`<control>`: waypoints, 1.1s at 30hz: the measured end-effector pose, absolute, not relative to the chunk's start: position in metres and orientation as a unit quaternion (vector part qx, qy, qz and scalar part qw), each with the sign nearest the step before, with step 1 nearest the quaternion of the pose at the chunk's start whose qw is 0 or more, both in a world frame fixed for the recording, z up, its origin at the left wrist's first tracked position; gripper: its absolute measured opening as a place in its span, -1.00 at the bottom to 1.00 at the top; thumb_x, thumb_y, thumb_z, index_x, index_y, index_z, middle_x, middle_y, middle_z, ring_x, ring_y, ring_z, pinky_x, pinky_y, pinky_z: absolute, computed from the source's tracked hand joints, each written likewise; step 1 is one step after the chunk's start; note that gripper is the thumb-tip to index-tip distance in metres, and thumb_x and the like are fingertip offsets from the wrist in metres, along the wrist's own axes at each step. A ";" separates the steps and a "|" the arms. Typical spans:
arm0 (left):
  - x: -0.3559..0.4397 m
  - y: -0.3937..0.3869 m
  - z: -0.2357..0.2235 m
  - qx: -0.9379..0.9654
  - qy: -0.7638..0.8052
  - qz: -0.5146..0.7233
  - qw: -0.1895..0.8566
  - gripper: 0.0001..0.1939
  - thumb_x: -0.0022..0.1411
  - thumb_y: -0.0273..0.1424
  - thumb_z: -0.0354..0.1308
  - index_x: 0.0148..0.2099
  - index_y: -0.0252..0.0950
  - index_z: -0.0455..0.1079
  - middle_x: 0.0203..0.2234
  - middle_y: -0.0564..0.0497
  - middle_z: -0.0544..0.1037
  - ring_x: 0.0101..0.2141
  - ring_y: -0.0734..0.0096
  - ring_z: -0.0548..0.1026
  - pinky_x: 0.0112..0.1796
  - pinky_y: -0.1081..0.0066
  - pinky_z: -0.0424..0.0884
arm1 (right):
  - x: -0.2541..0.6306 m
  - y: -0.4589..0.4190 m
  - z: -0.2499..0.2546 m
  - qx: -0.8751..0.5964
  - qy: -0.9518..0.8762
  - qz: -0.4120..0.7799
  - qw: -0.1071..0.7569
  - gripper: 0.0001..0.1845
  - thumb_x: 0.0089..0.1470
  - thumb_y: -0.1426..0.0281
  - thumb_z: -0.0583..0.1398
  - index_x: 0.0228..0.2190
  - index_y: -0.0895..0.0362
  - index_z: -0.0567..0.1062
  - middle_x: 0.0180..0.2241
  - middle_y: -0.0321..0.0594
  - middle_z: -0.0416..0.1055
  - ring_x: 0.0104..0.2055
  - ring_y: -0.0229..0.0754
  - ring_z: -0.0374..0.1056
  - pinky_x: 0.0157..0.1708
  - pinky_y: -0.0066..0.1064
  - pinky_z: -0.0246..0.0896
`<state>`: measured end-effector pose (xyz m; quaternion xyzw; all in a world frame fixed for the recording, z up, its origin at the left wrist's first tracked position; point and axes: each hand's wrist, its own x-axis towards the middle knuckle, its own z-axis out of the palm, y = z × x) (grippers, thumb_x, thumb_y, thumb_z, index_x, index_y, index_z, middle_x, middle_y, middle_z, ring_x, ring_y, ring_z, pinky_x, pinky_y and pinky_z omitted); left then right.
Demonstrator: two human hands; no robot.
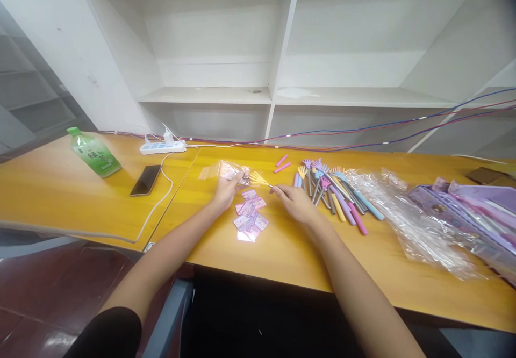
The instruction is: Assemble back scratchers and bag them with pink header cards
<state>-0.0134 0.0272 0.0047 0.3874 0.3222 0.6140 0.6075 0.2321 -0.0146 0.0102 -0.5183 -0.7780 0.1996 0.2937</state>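
R hand (297, 203) just below-right of frame ctr, thumb + fingers clamped on shaft of yellow hand-shaped stick (257, 178), prongs twd clear packet (213, 171). L hand (226, 190) at packet, left of ctr; can't tell if fingers pinch it. Tip: keep R grip firm, prongs off thin film (might snag), wrists off cards (250, 207) below ctr.

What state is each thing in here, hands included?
Left hand: at the small clear bag, grip unclear
Right hand: closed on the yellow hand-shaped stick
Cards: loose, overlapping
Other sticks: heaped
Pink tubes: lying apart from the heap
Clear wrapping: crumpled
Bottle: capped
Phone: flat, screen dark
Power strip: plugs inserted
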 end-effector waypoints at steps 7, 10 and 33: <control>-0.010 0.020 0.008 0.413 0.327 0.594 0.608 -0.46 -0.02 -0.13 0.58 -0.10 -0.36 0.59 -0.14 -0.17 0.72 -0.13 0.11 0.68 -0.07 0.10 0.63 | 0.232 -0.014 0.008 -0.505 -0.777 0.221 0.303 -0.47 0.44 0.04 0.00 -0.17 0.03 0.67 -0.10 -0.16 0.68 -0.03 0.05 0.57 -0.02 -0.22 0.34; -0.010 0.018 0.008 0.428 0.328 0.575 0.616 -0.44 -0.03 -0.09 0.57 -0.12 -0.39 0.59 -0.18 -0.19 0.72 -0.13 0.07 0.69 -0.04 0.07 0.63 | 0.234 -0.011 0.005 -0.501 -0.772 0.234 0.313 -0.47 0.42 0.03 0.03 -0.19 0.03 0.69 -0.09 -0.14 0.68 -0.01 0.09 0.57 0.01 -0.17 0.36; 0.005 0.001 -0.009 0.515 0.317 0.480 0.636 -0.51 -0.02 -0.21 0.59 -0.12 -0.37 0.60 -0.18 -0.18 0.71 -0.21 0.22 0.67 -0.09 0.26 0.58 | 0.214 -0.018 0.003 -0.484 -0.769 0.235 0.344 -0.48 0.32 -0.02 0.18 0.08 0.09 0.52 -0.22 -0.15 0.54 -0.21 -0.07 0.45 -0.16 -0.26 0.32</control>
